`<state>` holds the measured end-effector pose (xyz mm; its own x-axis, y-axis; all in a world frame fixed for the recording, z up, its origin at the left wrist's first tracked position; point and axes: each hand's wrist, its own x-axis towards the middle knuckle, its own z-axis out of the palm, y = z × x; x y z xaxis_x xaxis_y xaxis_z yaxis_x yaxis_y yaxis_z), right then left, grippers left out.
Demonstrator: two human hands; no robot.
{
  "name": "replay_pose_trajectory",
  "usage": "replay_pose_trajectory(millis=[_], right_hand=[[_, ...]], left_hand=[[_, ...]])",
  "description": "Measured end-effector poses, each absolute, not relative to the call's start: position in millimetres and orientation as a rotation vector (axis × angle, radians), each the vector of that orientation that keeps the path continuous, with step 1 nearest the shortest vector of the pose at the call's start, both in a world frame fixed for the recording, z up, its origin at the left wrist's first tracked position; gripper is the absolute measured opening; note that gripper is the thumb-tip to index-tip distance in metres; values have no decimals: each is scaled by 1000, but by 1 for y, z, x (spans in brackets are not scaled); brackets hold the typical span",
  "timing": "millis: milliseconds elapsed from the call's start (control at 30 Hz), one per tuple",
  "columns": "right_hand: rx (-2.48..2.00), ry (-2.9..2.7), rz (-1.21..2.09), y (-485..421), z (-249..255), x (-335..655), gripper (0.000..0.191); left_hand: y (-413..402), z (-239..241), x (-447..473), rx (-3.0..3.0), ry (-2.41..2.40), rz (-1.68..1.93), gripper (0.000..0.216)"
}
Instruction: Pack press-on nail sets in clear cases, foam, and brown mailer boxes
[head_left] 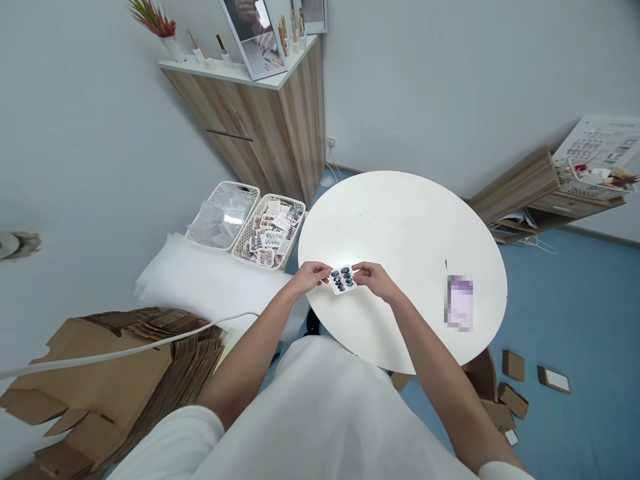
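i hold a small white card of dark glossy press-on nails (343, 279) between both hands, just over the near left edge of the round white surface (400, 213). the fingers of my left hand (311, 275) are closed on the card's left end, and the fingers of my right hand (376, 280) pinch its right end, so the card sits between them with the nails facing up. to the right on the surface, well apart from the card, lies a small purple-and-white thing (459, 303) that is blurred, so i cannot tell what it is. off the surface's left edge, two white plastic baskets stand side by side: the left basket (220, 220) holds clear plastic bags, the right basket (277, 230) holds many more nail cards. near left of me lies a stack of flat brown cardboard boxes (125, 373), with a white cable (150, 345) running across it
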<state>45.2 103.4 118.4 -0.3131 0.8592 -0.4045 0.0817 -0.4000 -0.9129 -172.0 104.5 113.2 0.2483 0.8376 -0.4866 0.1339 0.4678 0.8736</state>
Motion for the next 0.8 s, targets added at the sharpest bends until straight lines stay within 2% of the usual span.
replay_pose_trajectory(millis=[100,200,433,600,800], right_hand=[[-1405,-1297,1752,114,117,44,23],[-1443,-1110,1742,116,106,40,23],[-1543,-710,1805,103,54,20,19],[-1768,-769,1538,111,20,7,18],[-1894,-897,1428,115,2,4,23]], left_hand=[[111,106,-176,982,1184,539,33],[110,92,-177,859,1197,615,32],[98,45,-169,681,1356,745,28],[99,25,-167,976,1537,589,24],[103,18,-165,1419,1630,365,20]])
